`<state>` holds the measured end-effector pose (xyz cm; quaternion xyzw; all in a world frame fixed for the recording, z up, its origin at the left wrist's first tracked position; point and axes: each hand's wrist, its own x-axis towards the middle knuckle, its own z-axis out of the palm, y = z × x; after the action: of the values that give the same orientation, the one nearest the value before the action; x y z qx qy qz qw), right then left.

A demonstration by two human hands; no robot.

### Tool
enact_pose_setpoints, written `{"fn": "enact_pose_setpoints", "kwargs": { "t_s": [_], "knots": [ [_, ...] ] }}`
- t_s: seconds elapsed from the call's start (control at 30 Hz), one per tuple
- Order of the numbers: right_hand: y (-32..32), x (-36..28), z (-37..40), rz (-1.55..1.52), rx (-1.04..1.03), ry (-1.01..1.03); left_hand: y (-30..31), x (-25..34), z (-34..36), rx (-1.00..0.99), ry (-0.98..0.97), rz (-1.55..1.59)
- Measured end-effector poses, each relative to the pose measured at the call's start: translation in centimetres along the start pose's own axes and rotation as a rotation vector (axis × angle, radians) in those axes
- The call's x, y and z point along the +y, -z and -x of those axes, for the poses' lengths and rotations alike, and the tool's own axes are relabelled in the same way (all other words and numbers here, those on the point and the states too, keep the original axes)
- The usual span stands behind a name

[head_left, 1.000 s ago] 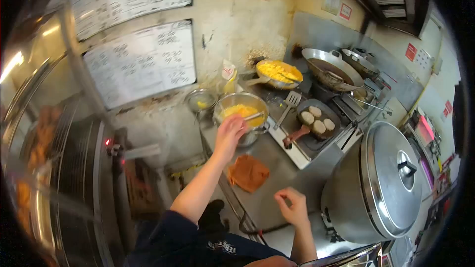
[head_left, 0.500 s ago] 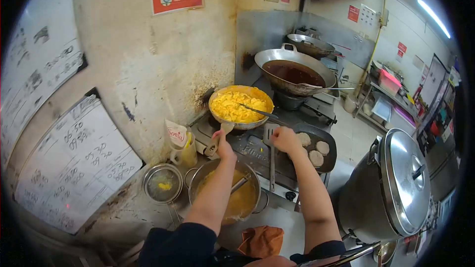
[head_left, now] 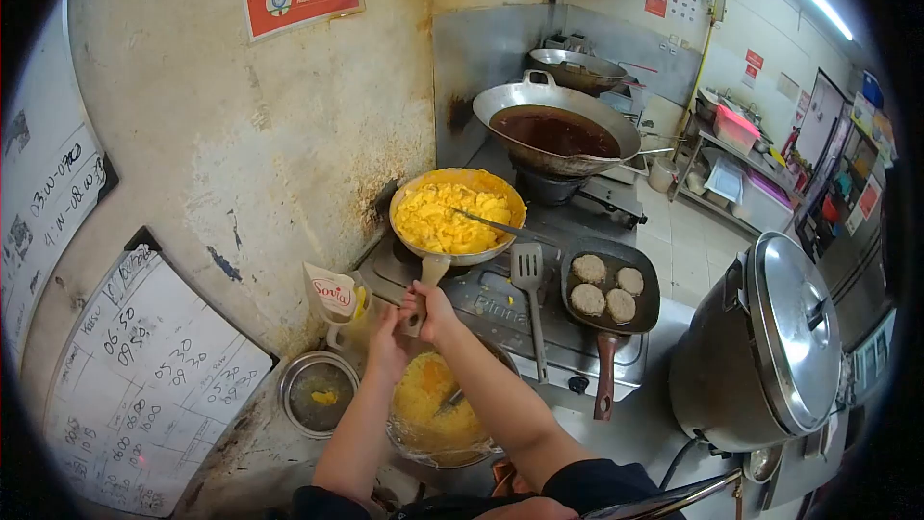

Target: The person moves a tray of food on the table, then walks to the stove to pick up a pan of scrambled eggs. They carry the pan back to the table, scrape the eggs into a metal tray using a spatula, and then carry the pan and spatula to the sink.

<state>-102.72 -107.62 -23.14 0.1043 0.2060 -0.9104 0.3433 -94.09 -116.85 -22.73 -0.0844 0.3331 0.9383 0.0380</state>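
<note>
A pan of yellow scrambled egg (head_left: 454, 216) sits on the stove, with the thin handle of a utensil lying across it. My right hand (head_left: 432, 314) is closed round the pan's pale handle (head_left: 435, 268). Just left of the handle's lower end is my left hand (head_left: 388, 345), its fingers apart and pointing up, with nothing visible in them. Below both hands, partly hidden by my right forearm, stands a pot of yellow egg mixture (head_left: 423, 380) with a utensil in it. A Sovia packet (head_left: 332, 293) stands left of my left hand.
A slotted spatula (head_left: 527, 274) lies beside a square pan (head_left: 643, 308) holding several round patties. A strainer (head_left: 289, 390) is at the left. Behind is a large wok (head_left: 496, 101) of dark liquid. A tall lidded pot (head_left: 717, 376) stands at the right.
My right hand has moved left from beside the spatula and taken the pan's handle. My left hand has let go of the handle and moved down and left. The view has shifted right.
</note>
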Motion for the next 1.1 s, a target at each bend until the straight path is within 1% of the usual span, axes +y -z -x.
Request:
{"fn": "enact_pose_setpoints", "kwargs": {
  "t_s": [0.03,0.1,0.17,0.23,0.3,0.33,0.4,0.43,0.5,0.53,0.57,0.6,0.63,0.67,0.7,0.73,0.77,0.83,0.9,0.97,1.0,1.03,1.07,1.1],
  "knots": [
    [-0.7,0.0,1.3,-0.004,0.000,0.003,-2.2,0.7,1.1,-0.001,0.003,-0.003],
    [-3.6,-1.0,6.6,0.312,0.222,0.063,-7.5,1.6,2.5,0.019,0.318,-0.045],
    [-3.0,-1.9,9.1,0.456,0.336,0.065,-5.8,-1.9,0.8,-0.082,0.458,-0.127],
    [-1.3,-3.1,11.6,0.437,0.172,-0.022,-7.5,-3.7,2.5,-0.216,0.297,-0.194],
    [-2.4,-2.7,14.5,0.499,0.233,0.041,-7.3,-5.0,3.5,-0.383,0.259,-0.209],
    [-1.7,-2.7,15.6,0.494,0.231,0.065,-7.5,-5.6,4.6,-0.404,0.263,-0.220],
    [0.0,-2.7,17.6,0.342,-0.013,-0.183,-8.3,-6.4,7.1,-0.369,0.198,-0.206],
    [0.5,-2.2,18.2,0.331,-0.022,-0.141,-8.4,-6.8,8.2,-0.403,0.210,-0.231],
    [1.0,-0.8,19.7,0.371,-0.039,-0.030,-8.9,-7.4,10.4,-0.303,0.208,-0.239],
    [-0.1,-0.6,21.9,0.453,-0.013,0.004,-9.6,-7.6,11.5,-0.332,0.239,-0.265],
    [-0.8,-0.5,23.6,0.425,-0.002,0.044,-10.3,-7.6,12.6,-0.342,0.217,-0.222],
    [-1.3,-0.2,25.3,0.481,-0.019,0.098,-11.0,-7.9,14.2,-0.344,0.198,-0.174],
    [-1.4,0.4,26.8,0.536,-0.034,0.143,-12.5,-7.8,16.4,-0.357,0.234,-0.191],
    [-0.9,0.7,28.2,0.529,-0.021,0.118,-14.6,-7.8,18.5,-0.344,0.168,-0.218],
    [-0.8,1.0,30.1,0.505,-0.001,0.138,-15.7,-8.2,20.5,-0.325,0.101,-0.241],
    [-1.1,1.2,32.4,0.520,-0.067,0.171,-16.0,-8.9,21.6,-0.381,0.099,-0.293],
    [-1.5,1.2,35.0,0.539,-0.129,0.208,-16.3,-9.7,23.5,-0.390,0.135,-0.302],
    [-2.7,1.5,41.3,0.615,-0.137,0.318,-20.3,-10.5,28.5,-0.400,0.045,-0.358],
    [-3.1,2.1,47.2,0.650,-0.079,0.417,-23.9,-12.2,33.4,-0.470,-0.002,-0.368],
    [-2.9,2.2,53.7,0.742,-0.043,0.590,-26.6,-14.6,37.9,-0.563,-0.072,-0.400],
    [-2.5,2.1,57.1,0.749,-0.028,0.625,-28.0,-16.2,40.2,-0.594,-0.013,-0.390],
    [-2.0,2.1,60.7,0.752,-0.010,0.669,-29.4,-17.9,42.5,-0.630,-0.044,-0.390],
    [-1.7,2.3,64.6,0.719,0.058,0.714,-30.7,-19.5,44.6,-0.676,-0.064,-0.393],
    [-1.9,3.2,68.9,0.746,0.099,0.743,-31.9,-20.8,47.4,-0.727,0.012,-0.386]
  ]
}}
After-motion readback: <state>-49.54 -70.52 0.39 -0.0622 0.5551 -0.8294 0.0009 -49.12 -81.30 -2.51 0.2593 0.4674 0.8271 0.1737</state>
